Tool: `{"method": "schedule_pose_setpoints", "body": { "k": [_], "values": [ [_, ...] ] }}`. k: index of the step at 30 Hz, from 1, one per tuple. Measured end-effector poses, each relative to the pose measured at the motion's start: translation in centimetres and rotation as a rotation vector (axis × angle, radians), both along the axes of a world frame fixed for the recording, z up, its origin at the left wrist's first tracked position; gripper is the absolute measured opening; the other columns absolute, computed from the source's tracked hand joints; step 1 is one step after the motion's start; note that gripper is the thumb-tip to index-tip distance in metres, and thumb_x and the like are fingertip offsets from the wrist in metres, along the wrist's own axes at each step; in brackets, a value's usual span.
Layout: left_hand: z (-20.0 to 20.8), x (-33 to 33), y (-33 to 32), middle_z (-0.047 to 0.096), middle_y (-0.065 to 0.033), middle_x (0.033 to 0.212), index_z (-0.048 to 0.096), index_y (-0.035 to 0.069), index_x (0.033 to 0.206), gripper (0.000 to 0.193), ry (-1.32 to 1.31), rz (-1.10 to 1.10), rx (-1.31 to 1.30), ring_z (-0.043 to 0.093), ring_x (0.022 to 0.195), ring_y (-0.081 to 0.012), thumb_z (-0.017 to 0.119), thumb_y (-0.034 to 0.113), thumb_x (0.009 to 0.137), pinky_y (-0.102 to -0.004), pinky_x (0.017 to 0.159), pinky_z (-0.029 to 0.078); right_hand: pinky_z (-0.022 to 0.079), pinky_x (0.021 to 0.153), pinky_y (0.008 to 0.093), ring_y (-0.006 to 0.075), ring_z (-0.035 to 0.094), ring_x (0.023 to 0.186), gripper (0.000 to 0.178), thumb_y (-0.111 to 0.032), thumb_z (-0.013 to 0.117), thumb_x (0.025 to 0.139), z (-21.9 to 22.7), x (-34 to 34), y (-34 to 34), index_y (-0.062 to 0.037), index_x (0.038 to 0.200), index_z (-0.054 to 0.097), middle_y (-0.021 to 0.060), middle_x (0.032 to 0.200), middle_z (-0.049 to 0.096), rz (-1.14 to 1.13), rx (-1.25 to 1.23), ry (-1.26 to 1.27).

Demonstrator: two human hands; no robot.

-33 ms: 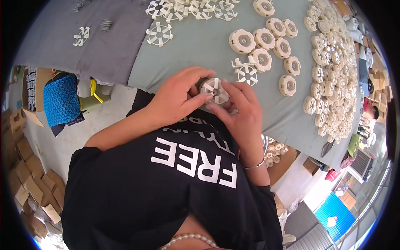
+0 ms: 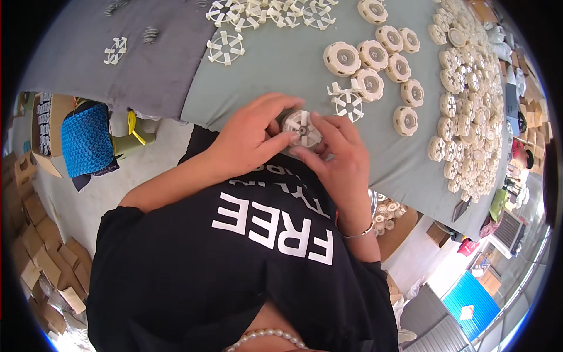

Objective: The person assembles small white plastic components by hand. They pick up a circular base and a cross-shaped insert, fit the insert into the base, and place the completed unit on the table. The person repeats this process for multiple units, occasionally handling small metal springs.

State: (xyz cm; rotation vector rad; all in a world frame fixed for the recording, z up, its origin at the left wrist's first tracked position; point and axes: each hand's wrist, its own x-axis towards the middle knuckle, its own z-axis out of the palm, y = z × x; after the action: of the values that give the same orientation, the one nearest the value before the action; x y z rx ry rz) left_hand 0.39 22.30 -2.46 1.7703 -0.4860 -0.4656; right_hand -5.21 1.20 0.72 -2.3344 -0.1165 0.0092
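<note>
Between my two hands, near the table's front edge, is a round cream plastic housing (image 2: 302, 129) with a spoked face turned up. My left hand (image 2: 252, 132) grips its left side, thumb on the spoked face. On the other side, the fingers and thumb of my right hand (image 2: 335, 141) close round its rim. The underside of the housing is hidden. Just beyond my right hand lies a loose cream spoked ring (image 2: 348, 105) with upright tabs. Beside it are several round cream housings (image 2: 370, 84) with clear centres.
More spoked rings (image 2: 275, 13) lie heaped at the far edge. Dense rows of round housings (image 2: 463, 111) cover the right side of the green-grey tablecloth (image 2: 275, 70). Metal springs (image 2: 150, 35) lie on the dark cloth at left. An open carton (image 2: 399, 234) of parts stands below the table.
Both hands keep hold of the housing in nearly the same place. The whole view has shifted very slightly; nothing was put down or picked up.
</note>
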Motion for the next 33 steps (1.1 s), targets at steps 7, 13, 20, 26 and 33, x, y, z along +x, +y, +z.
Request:
{"method": "schedule_pose_setpoints", "body": {
  "k": [7, 13, 20, 26, 33],
  "values": [
    [1.3, 0.1, -0.4, 0.058, -0.0112, 0.142, 0.060, 0.007, 0.145, 0.055, 0.035, 0.036, 0.028, 0.062, 0.071, -0.0101, 0.076, 0.005, 0.093, -0.0286, 0.068, 0.053, 0.060, 0.074, 0.0398, 0.0323, 0.071, 0.089, 0.055, -0.022, 0.088, 0.083, 0.3, -1.0, -0.9, -0.0050, 0.130, 0.063, 0.0121, 0.119, 0.065, 0.083, -0.092, 0.014],
    [0.9, 4.1, -1.0, 0.060, -0.0108, 0.142, 0.063, 0.010, 0.141, 0.052, -0.212, 0.034, 0.256, 0.066, 0.074, -0.0174, 0.072, 0.003, 0.090, -0.0324, 0.072, 0.055, 0.055, 0.060, 0.0307, 0.0124, 0.063, 0.066, 0.055, -0.008, 0.091, 0.079, 2.8, -3.4, -15.3, -0.0077, 0.130, 0.068, 0.0061, 0.110, 0.071, -0.584, -0.290, -0.269],
    [-0.1, 10.9, -7.3, 0.053, -0.0075, 0.157, 0.051, 0.020, 0.152, 0.067, -0.629, -0.005, 0.317, 0.061, 0.130, -0.0362, 0.072, 0.006, 0.089, -0.0446, 0.102, 0.056, 0.054, 0.064, 0.0323, 0.0155, 0.065, 0.072, 0.035, -0.011, 0.089, 0.083, 1.5, 1.4, -5.8, -0.0097, 0.115, 0.075, 0.0092, 0.113, 0.069, -0.293, -0.064, -0.294],
    [-0.4, 12.2, -6.8, 0.056, -0.0081, 0.154, 0.053, 0.019, 0.150, 0.072, -0.540, -0.124, 0.383, 0.059, 0.134, -0.0356, 0.081, 0.011, 0.084, -0.0452, 0.107, 0.054, 0.053, 0.064, 0.0320, 0.0176, 0.065, 0.071, 0.031, -0.004, 0.082, 0.088, 0.2, 7.0, -4.4, -0.0113, 0.118, 0.075, 0.0081, 0.101, 0.072, -0.113, -0.028, -0.382],
    [0.5, 4.8, -2.0, 0.062, -0.0065, 0.144, 0.063, 0.016, 0.143, 0.067, -0.398, -0.115, 0.254, 0.067, 0.092, -0.0245, 0.084, 0.010, 0.080, -0.0360, 0.080, 0.057, 0.048, 0.062, 0.0238, 0.0063, 0.060, 0.069, 0.023, -0.005, 0.078, 0.096, -0.9, 0.4, -9.9, -0.0044, 0.119, 0.073, 0.0035, 0.097, 0.070, -0.367, 0.426, -0.069]
  ]
}}
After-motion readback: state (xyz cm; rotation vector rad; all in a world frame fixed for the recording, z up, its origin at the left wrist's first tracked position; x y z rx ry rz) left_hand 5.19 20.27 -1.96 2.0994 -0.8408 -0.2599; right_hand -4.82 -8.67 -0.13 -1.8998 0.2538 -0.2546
